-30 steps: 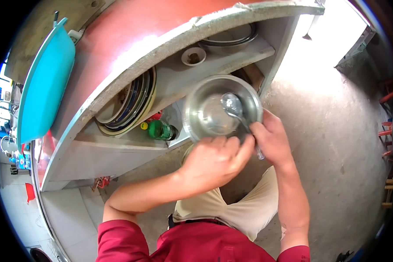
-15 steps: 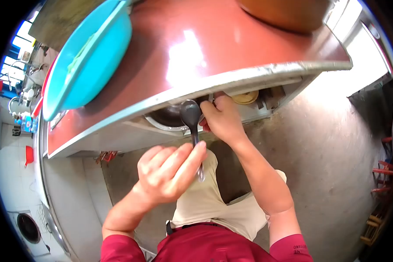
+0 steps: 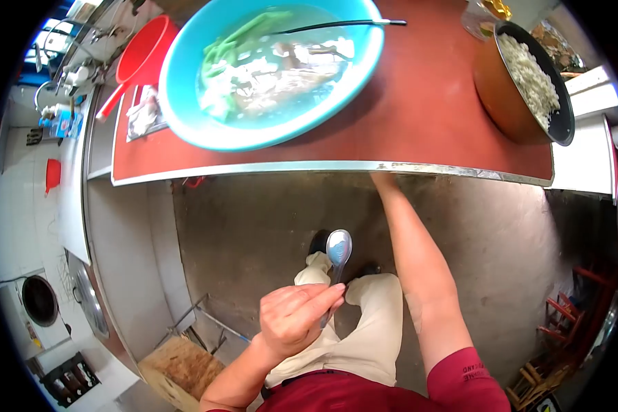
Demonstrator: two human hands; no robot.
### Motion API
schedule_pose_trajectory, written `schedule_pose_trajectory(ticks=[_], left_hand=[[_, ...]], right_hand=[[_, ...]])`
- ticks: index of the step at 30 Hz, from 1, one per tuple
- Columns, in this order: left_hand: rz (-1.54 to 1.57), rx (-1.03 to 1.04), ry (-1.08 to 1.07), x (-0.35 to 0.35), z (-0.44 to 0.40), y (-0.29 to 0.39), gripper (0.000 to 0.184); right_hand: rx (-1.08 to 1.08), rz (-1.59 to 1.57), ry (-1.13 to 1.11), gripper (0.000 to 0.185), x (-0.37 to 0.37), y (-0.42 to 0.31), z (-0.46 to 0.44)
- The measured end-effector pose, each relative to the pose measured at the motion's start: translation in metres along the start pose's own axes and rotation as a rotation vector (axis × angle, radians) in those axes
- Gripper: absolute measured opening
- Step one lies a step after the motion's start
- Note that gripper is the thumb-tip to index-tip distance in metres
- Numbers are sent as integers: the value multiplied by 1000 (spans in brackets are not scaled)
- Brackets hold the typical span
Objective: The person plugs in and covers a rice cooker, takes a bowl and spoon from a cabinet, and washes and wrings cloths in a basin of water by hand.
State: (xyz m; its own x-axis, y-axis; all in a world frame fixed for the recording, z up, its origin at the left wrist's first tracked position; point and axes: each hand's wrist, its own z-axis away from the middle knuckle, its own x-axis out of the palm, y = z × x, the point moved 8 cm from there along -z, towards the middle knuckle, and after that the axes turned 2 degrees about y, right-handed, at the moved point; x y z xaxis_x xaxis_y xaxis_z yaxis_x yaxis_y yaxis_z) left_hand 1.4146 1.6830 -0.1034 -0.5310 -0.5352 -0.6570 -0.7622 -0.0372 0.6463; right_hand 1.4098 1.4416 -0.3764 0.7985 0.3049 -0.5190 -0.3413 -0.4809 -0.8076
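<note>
My left hand is closed around the handle of a shiny spoon, held bowl-up above my legs and apart from the table. My right arm reaches forward to the red-topped table. The right hand itself is hidden below the metal-trimmed front edge, with only the wrist area showing, so its fingers and whatever they touch cannot be seen.
On the table stand a turquoise basin of water with green vegetables, a dark thin stick across its rim, a red scoop and a brown pot of white rice. A wooden stool is at lower left.
The open drawer with its bowl is no longer visible below the table edge. My right hand has gone out of sight there. My left hand has drawn the spoon back, away from the drawer.
</note>
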Motion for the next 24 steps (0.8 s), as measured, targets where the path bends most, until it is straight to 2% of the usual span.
schedule_pose_trajectory(ticks=[2,4,5,7,8,10,12,14,17,19,20,22,23,24], left_hand=[[7,-7,3,-12,-1,4,29],[-90,80,-29,-21,-9,13,29],[-98,114,-40,-20,-11,9,28],[-72,185,-47,-26,-34,7,31],[-54,240,-74,-28,-44,7,33],[-77,292,-124,-27,-52,8,31],[-12,345,-290,-27,-60,18,28],[4,429,-281,-34,-63,27,28],[34,407,-376,-46,-77,25,35],[153,186,-383,-53,-98,8,41],[178,43,-348,-64,-110,-7,42],[98,-207,-267,-75,-133,-56,47],[131,-353,-245,-77,-145,-89,50],[99,-457,-207,-83,-161,-116,61]], right_hand=[[134,-5,-62,30,-4,11,-2],[564,-23,-239,30,-8,40,37],[771,-117,-301,29,-39,-11,55],[915,-537,-378,34,-70,-90,94],[1078,-702,-447,39,-85,-122,114],[1222,-1027,-406,51,-112,-181,123],[1188,-1026,-282,41,-134,-234,101],[1093,-926,-280,35,-134,-242,89],[968,-775,-251,25,-130,-238,63],[925,-629,-205,21,-134,-226,37],[979,-631,-101,19,-138,-221,21],[818,-275,-83,17,-145,-181,-17],[768,-194,-107,19,-147,-166,-33],[572,58,-65,23,-147,-128,-47]])
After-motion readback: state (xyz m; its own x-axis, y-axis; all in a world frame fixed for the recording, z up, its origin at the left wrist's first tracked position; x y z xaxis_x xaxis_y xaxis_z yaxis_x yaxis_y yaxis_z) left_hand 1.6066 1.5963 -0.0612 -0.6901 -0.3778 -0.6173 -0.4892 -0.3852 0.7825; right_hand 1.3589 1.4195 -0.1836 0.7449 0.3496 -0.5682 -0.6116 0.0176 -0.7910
